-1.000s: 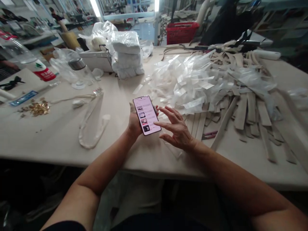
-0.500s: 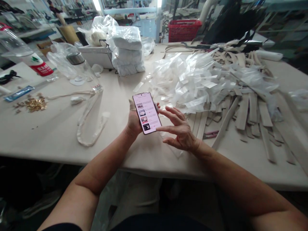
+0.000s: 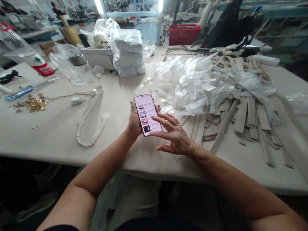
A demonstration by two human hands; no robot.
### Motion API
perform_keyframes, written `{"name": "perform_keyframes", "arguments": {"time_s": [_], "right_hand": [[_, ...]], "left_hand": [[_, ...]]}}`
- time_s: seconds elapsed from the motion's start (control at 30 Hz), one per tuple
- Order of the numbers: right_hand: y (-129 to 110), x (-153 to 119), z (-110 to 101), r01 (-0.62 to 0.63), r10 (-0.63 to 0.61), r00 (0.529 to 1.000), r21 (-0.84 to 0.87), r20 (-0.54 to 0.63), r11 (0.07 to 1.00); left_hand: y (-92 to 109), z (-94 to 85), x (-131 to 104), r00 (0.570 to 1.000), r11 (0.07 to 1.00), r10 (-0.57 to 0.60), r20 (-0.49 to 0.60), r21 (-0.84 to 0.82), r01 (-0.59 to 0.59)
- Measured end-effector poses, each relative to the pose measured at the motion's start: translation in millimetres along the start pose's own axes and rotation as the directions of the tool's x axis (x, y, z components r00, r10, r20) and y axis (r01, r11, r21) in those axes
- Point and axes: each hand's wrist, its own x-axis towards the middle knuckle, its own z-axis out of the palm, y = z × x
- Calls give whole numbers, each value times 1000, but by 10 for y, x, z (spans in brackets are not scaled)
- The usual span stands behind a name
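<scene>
A smartphone [image 3: 148, 110] with a lit, pinkish-white screen lies in my left hand [image 3: 134, 123], whose fingers wrap round its back and show at the far edge. Small pictures and lines of text run down the screen. My right hand [image 3: 176, 136] is over the phone's lower right part, fingers spread and holding nothing. Its fingertips reach over the screen; whether they touch the glass I cannot tell. Just right of the hands lie flat beige strips [image 3: 242, 117] and a heap of clear plastic pieces [image 3: 192, 80].
On the left are gold-coloured metal bits [image 3: 36, 103], a glass jar [image 3: 88, 72], a large plastic bottle [image 3: 39, 62] and a looped pale strap [image 3: 83, 141]. Wrapped white packs [image 3: 128, 53] stand at the back. A red basket [image 3: 184, 34] sits beyond the table [image 3: 103, 154].
My right hand has moved left, so its fingers now reach farther over the phone's screen. The left hand still holds the phone, and the whole view has shifted slightly.
</scene>
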Motion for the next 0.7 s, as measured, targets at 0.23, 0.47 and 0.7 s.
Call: {"name": "perform_keyframes", "arguments": {"time_s": [0.23, 0.47, 0.7], "right_hand": [[7, -2, 4, 19, -19, 1000, 1, -23, 1000], [63, -5, -23, -53, 54, 990, 10, -133, 999], [126, -42, -25, -124, 123, 976, 3, -180, 992]], "left_hand": [[-10, -35, 23, 1000, 1000, -9, 21, -8, 9], [-19, -31, 54, 999, 999, -16, -43, -36, 15], [-50, -64, 61, 999, 999, -35, 7, -8, 35]]}}
